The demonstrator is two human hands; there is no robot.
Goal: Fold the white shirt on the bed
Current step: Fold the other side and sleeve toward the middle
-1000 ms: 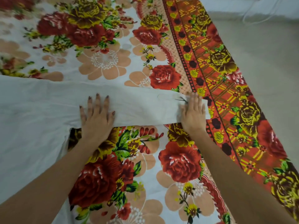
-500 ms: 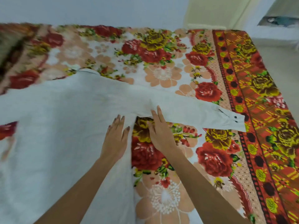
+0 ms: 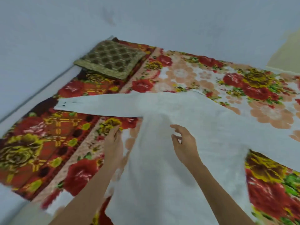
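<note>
A pale blue-grey wall (image 3: pixel 146 21) fills the top of the view, with a faint dark smudge (image 3: pixel 110 17) on it. At the far right it meets a cream surface (image 3: pixel 285 52); door or wall, I cannot tell. The bed (image 3: pixel 267 192) sits close against the wall under a sheet (image 3: pixel 186 73) printed with red and yellow roses, its border (image 3: pixel 48 135) dark red. A brown-gold cushion (image 3: pixel 112 60) lies flat in the far left corner. A pale ledge (image 3: pixel 37 91) runs along the left side. The light is soft and even, and the picture is blurred.

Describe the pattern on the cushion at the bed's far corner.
The cushion is olive-gold with rows of dark brown round spots, seen in the head view.
</note>
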